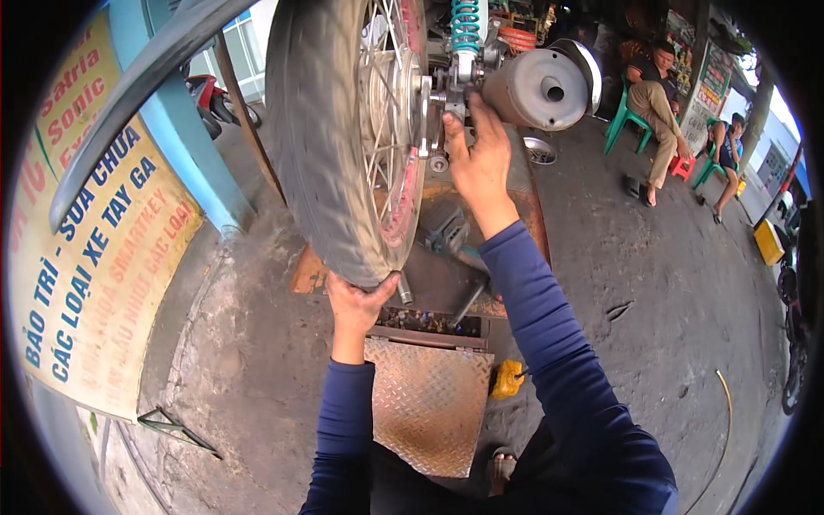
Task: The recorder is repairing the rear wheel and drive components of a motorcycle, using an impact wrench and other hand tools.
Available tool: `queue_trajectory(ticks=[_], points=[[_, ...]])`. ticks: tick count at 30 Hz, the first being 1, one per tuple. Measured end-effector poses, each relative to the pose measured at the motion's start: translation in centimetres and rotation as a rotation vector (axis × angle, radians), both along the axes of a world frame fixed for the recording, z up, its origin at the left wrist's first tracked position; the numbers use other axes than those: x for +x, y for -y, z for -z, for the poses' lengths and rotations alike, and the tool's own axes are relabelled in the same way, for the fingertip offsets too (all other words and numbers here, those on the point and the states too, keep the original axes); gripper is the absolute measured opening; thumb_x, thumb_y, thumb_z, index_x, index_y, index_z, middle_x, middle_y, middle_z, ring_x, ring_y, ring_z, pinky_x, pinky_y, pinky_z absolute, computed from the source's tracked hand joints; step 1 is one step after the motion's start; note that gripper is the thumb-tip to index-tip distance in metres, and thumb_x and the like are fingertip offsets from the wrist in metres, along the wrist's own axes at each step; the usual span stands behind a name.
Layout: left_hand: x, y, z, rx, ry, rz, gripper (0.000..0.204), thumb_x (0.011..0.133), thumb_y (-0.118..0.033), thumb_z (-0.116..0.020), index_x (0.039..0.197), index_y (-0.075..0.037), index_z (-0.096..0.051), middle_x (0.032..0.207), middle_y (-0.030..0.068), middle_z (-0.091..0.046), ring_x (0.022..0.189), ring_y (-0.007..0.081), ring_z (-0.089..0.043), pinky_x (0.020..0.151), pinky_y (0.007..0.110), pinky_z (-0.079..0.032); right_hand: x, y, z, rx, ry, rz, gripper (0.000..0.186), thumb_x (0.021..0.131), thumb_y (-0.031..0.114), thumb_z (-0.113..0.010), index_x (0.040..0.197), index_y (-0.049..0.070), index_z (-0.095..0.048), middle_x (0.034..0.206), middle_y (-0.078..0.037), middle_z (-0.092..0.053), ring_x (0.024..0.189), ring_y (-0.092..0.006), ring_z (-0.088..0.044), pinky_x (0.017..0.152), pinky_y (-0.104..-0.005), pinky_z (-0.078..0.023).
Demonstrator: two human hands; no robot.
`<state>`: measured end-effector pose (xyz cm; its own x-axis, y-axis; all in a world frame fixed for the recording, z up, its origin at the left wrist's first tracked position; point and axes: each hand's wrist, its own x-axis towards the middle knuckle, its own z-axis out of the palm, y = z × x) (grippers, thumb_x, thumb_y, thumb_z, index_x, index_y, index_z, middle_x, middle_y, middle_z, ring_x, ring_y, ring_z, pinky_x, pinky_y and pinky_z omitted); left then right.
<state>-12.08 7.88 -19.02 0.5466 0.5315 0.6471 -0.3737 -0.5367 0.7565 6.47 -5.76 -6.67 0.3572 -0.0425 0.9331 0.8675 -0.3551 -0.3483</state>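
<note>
A motorcycle rear wheel (343,146), with a worn grey tyre and wire spokes, stands raised in front of me. My left hand (356,305) is closed around the tyre's lowest part, thumb on the right. To the right of the hub, my right hand (482,163) reaches up to the metal axle fitting (451,101), with thumb and fingers against it; its far side is hidden. Beside those fingers is the round grey exhaust muffler (541,90). A teal shock absorber spring (464,27) rises above. Below the wheel, a power tool (451,232) lies on the rusty work stand.
A diamond-plate metal ramp (429,403) lies before my feet, with a yellow object (507,379) beside it. A metal bowl (539,151) sits right of the stand. Signboards (94,240) and a blue post (184,137) stand left. Two people sit on stools at the right.
</note>
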Motion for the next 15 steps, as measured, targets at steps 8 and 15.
queue_trajectory(ticks=[8, 15], points=[[4.0, -1.6, 5.5, 0.136, -0.387, 0.145, 0.06, 0.071, -0.024, -0.078, 0.123, -0.005, -0.054, 0.125, 0.0093, -0.055, 0.116, 0.0204, -0.049, 0.103, 0.035, -0.033, 1.0, 1.0, -0.5, -0.117, 0.137, 0.099, 0.043, 0.081, 0.031, -0.067, 0.112, 0.001, -0.059, 0.108, -0.021, -0.058, 0.091, -0.0381, -0.059, 0.077, -0.0424, -0.048], [7.1, -3.6, 9.9, 0.036, -0.478, 0.319, 0.063, 0.085, -0.034, -0.064, 0.136, -0.007, -0.039, 0.138, 0.0095, -0.043, 0.126, 0.0246, -0.039, 0.108, 0.039, -0.028, 0.8, 1.5, -0.3, -0.164, 0.094, 0.043, 0.044, 0.084, 0.031, -0.063, 0.113, -0.002, -0.057, 0.107, -0.022, -0.057, 0.091, -0.0382, -0.059, 0.076, -0.0435, -0.048]])
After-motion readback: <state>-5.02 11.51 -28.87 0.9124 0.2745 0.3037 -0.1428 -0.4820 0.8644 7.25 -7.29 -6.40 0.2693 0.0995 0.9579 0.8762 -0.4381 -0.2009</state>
